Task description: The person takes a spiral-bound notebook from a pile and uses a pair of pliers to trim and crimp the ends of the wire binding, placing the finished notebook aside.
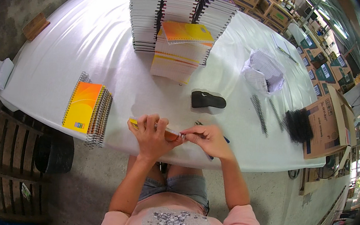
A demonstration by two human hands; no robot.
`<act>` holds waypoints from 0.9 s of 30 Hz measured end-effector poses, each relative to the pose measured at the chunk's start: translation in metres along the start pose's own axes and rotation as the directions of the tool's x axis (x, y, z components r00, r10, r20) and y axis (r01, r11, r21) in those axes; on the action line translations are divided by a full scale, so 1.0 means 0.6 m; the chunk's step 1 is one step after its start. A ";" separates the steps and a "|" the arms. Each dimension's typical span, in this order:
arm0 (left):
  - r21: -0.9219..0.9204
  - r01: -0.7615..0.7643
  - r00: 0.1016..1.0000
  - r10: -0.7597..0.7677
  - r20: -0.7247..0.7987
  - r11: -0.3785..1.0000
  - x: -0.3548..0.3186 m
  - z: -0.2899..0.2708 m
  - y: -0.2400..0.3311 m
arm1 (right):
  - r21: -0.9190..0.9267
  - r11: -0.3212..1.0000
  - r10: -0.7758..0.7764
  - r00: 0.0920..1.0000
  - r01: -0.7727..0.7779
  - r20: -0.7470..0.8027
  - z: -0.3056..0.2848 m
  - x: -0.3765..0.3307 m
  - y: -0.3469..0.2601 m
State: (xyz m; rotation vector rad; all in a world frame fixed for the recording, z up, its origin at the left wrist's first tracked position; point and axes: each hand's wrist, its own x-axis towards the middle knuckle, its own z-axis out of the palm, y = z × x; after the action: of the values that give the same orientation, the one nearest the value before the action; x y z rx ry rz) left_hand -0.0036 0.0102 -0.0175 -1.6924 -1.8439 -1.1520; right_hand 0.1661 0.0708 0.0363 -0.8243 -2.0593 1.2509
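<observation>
The left hand [154, 132] is clenched around a thin notebook [173, 134] with a yellow edge, held edge-up at the near rim of the bench [85, 42]; the right hand [206, 136], touching its right end, pinches what looks like the tip of a wire spiral, too small to be sure. Well left of the left hand lies a short pile of bound notebooks [88, 109] with orange-yellow covers, which I take as finished work. Beyond both hands stands an unbound stack [180, 52] with a yellow-orange cover on top, and behind it three tall stacks [179, 9] with green, pink and purple covers, so by my judgement most of the binding is left. Just beyond the right hand sits a black tool [207, 100]. Farther right lie crumpled paper [263, 71], loose spirals [260, 113], a black heap of spirals [297, 124] and an open brown carton [326, 126] with dark print. More brown cartons [265, 4] with green labels stand past the bench's far right.
</observation>
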 end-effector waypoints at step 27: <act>-0.162 -0.123 0.992 0.126 0.005 0.979 0.013 -0.010 -0.019 | -0.711 0.680 0.168 0.982 -0.181 -0.089 -0.113 0.087 0.110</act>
State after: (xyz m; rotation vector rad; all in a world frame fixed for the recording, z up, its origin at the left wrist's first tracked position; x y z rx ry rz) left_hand -0.0175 0.0113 -0.0120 -1.8811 -1.6656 -1.2684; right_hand 0.1965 0.1715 0.0111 -1.3965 -2.5247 0.4562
